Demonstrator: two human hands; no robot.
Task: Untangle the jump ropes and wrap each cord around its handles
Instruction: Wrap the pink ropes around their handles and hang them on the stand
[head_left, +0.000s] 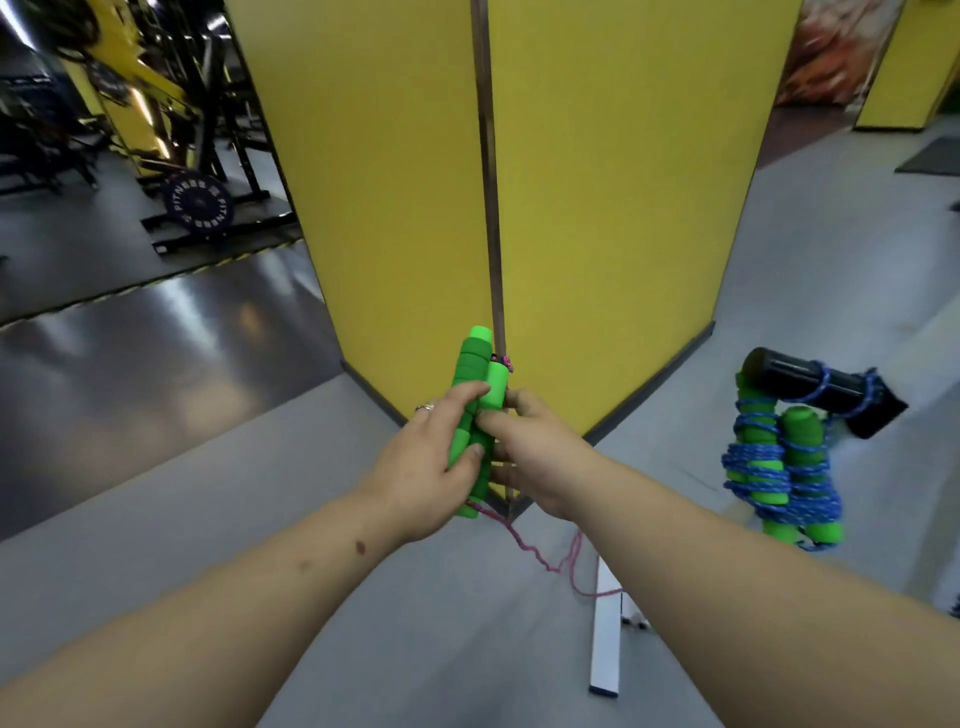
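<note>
Two green foam handles (475, 374) stand side by side, upright, in front of me. My left hand (423, 467) grips them from the left, thumb across the lower part. My right hand (530, 452) holds them from the right, its thumb pressing on the front. A pink cord (540, 558) trails from the handles' lower end down to the floor. At the right, a second pair of green handles (779, 473) wrapped in blue cord hangs from a black bar (810, 382).
A yellow pillar (597, 208) with a dark corner strip rises right behind the handles. A white metal foot (607, 639) lies on the grey floor below my right forearm. Gym machines and a weight plate (197, 205) stand at the far left.
</note>
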